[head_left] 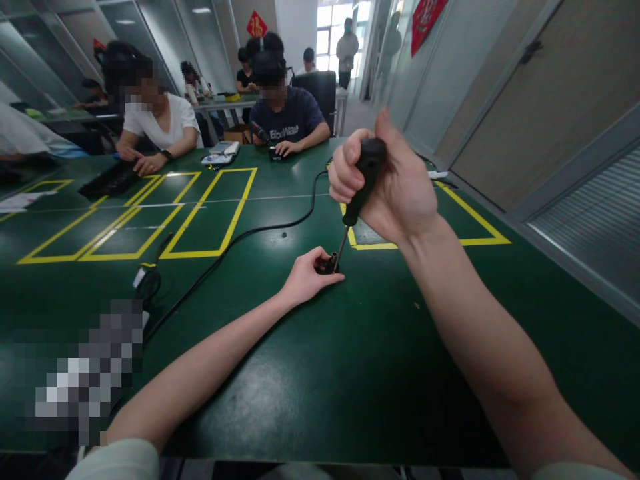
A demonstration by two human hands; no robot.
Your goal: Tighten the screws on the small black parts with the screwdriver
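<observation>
My right hand [393, 180] is wrapped round the black handle of a screwdriver [367, 177], held up over the green table. The metal shaft slants down and to the left, and its tip meets a small black part [327, 265]. Resting on the tabletop, my left hand [310, 275] grips that part between thumb and fingers. A short dark cylinder stands up from the part beside the shaft. Much of the part is hidden by my left fingers, so its kind does not show.
A black cable [250, 232] curves across the green table [280, 360]. Yellow tape [193, 254] marks rectangles on it. A bundled cord [149, 283] lies at left, near a blurred patch. Two people [160, 120] work across the table, with a black device [280, 153] and a case [220, 157].
</observation>
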